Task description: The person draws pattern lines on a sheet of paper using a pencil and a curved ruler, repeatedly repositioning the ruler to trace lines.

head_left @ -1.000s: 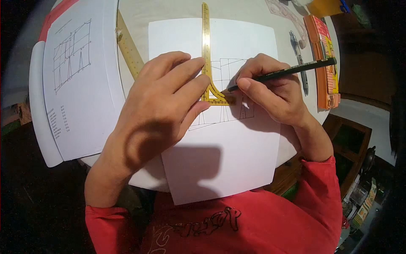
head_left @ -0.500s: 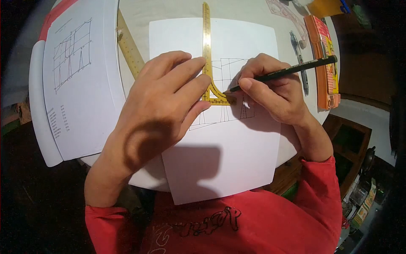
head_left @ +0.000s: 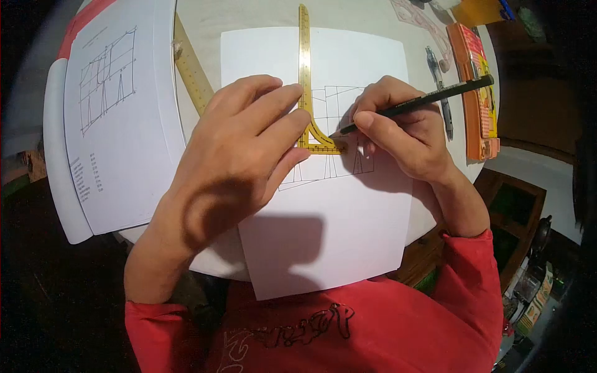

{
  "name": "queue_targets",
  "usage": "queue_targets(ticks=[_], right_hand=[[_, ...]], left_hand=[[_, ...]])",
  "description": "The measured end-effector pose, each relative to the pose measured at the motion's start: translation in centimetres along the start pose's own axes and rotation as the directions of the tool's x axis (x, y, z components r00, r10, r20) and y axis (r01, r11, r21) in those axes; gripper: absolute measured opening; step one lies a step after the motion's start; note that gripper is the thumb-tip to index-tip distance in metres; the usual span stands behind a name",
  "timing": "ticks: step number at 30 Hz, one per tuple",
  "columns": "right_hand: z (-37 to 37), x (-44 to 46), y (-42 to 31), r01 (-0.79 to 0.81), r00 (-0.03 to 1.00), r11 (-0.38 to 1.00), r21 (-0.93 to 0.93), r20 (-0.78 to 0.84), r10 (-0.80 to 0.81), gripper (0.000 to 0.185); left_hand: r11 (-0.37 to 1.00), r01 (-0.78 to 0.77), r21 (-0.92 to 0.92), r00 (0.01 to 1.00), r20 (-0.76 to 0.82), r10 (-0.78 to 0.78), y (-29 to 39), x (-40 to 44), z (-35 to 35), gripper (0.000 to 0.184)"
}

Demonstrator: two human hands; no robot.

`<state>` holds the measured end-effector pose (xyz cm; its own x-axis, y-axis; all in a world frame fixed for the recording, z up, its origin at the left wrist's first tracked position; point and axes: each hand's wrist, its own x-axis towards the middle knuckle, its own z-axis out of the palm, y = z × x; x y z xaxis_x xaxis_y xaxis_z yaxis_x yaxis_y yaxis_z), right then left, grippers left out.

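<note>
A sheet of white paper [head_left: 323, 248] carries a line drawing with narrow triangular shapes [head_left: 329, 166]. On it lies a yellow L-square ruler [head_left: 304, 56] with a curved inner corner, its long arm pointing away from me. My left hand [head_left: 242, 143] holds the ruler down, fingertips and thumb along its long arm and near the corner. Pinched in my right hand [head_left: 401, 133] is a dark green pencil [head_left: 435, 97], tilted up to the right. The pencil's tip is at the ruler's curved edge, on or just above the paper. My hands cover part of the drawing.
An open book [head_left: 124, 143] with a printed diagram lies at the left, beside a yellowish straight ruler [head_left: 191, 74]. To the right are a pen [head_left: 439, 87], an orange box [head_left: 467, 99] and a pinkish clear template [head_left: 426, 25]. The table edge curves close to my body.
My right hand and the pencil have shifted very slightly, with the back end of the pencil a little higher. The left hand and the L-square ruler stay in place.
</note>
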<state>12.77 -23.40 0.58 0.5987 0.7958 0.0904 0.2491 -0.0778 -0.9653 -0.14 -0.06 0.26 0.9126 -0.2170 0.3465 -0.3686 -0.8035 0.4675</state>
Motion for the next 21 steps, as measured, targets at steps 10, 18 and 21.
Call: queue_targets(ticks=[10, 18, 21], right_hand=[[0.01, -0.10, 0.05, 0.000, 1.000, 1.000, -0.028, 0.031, 0.001, 0.011], [0.05, -0.03, -0.07, -0.018, 0.999, 0.999, -0.040, 0.034, 0.019, 0.010], [0.25, 0.09, 0.21, 0.042, 0.999, 0.998, -0.051, 0.014, -0.041, 0.011]], left_hand=[[1.000, -0.005, 0.010, 1.000, -0.002, 0.005, 0.02, 0.00, 0.01, 0.032], [1.000, -0.001, -0.001, 1.000, 0.008, 0.001, 0.00, 0.04, 0.01, 0.033], [1.000, 0.000, 0.003, 1.000, 0.002, 0.000, -0.01, -0.01, 0.04, 0.034]])
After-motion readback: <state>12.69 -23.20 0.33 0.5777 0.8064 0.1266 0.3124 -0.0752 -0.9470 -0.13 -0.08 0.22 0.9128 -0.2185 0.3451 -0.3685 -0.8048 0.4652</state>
